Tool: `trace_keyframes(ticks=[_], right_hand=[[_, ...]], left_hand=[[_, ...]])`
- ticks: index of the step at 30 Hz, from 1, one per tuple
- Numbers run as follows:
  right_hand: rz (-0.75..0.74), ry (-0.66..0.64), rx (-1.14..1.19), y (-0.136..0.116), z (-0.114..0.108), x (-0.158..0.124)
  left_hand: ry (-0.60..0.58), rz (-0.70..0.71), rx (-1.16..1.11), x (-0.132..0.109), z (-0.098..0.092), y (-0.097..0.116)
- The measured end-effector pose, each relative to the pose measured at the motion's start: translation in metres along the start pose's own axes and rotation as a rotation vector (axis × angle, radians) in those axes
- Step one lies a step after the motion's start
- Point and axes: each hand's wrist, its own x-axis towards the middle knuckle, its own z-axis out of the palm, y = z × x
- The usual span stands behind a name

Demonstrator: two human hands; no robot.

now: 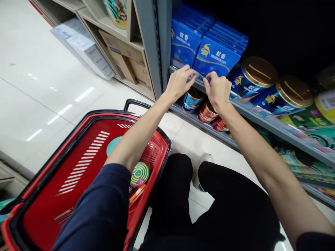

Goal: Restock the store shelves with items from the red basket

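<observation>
Pale tiled floor (44, 87) fills the upper left of the frame, and a grey metal shelving unit (277, 129) runs from the top centre to the right edge. A red plastic shopping basket (157, 137) sits at lower left, its black handle (137, 104) pointing toward the shelves. In it lie a green-and-yellow mosquito coil (139, 173) and a teal round lid (113, 145).

At top centre, on the shelf, stand blue cartons with gold deer logos. The front blue carton (216, 57) is at the shelf's front edge, just right of another (185, 43). Its long axis runs along the shelf, with its printed face tilted up toward the person.

The left hand (180, 83) and right hand (217, 92) reach to that carton's lower front edge, their fingers curled and close together. Whether they pinch the carton or only touch it, I cannot tell.

Gold-lidded tins (259, 71) stand to the right, and smaller tins (193, 100) sit on the shelf below the hands.

A carton caught by its lower edge could tip forward over the shelf lip, and a loose hold could drop it onto the smaller tins. Its neighbours could also slide if it dragged against them.
</observation>
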Motion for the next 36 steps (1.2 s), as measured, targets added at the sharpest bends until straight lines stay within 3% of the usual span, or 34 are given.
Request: trace_keyframes(ticks=[4,7,14,21,29,36], right_hand=[[-0.110,-0.013,-0.072,0.004,0.004,-0.003],[-0.103,-0.021,-0.096,0.010,0.004,-0.002],[-0.097,0.015,-0.099,0.018,0.007,0.001],[-0.176,-0.100,-0.170,0.015,0.003,-0.006],[-0.094,-0.084,-0.165,0.016,0.006,-0.002],[-0.070,-0.022,-0.133,0.016,0.010,0.001]], left_hand=[[-0.167,0.056,0.138,-0.015,-0.004,0.018],[-0.209,0.041,0.166,-0.019,0.001,0.024],[-0.161,0.030,0.157,-0.020,0.013,0.022],[-0.104,0.028,0.089,-0.018,0.021,0.019],[-0.062,-0.039,0.027,-0.015,0.012,0.011],[-0.109,-0.102,0.024,-0.012,0.002,0.012]])
